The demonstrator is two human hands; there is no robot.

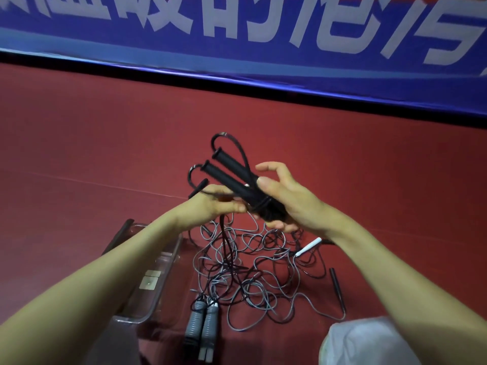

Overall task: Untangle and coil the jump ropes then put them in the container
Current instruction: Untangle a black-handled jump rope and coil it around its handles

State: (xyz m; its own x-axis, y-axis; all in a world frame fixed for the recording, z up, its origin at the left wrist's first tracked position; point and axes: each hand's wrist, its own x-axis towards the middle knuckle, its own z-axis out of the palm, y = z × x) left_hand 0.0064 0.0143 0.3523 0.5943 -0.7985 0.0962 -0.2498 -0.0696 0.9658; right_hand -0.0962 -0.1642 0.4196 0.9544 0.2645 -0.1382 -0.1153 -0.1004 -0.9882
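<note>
So both hands are up over the red floor, working on the black jump rope. Its two black handles sit side by side, long axis running diagonally, free ends pointing up and to the left, toward the blue banner along the floor's far edge. The right hand grips the near end of the pair where cord is wrapped round them, thumb pressed on top, index finger lifted off. The left hand is pinching the black cord just beside that wrap, and the cord drops straight down from it.

Below, on the floor, there's the tangle of ropes, grey and black all looped together. A pair of grey handles lies at its near side, a white handle at its right. The clear container sits just left of the tangle.
</note>
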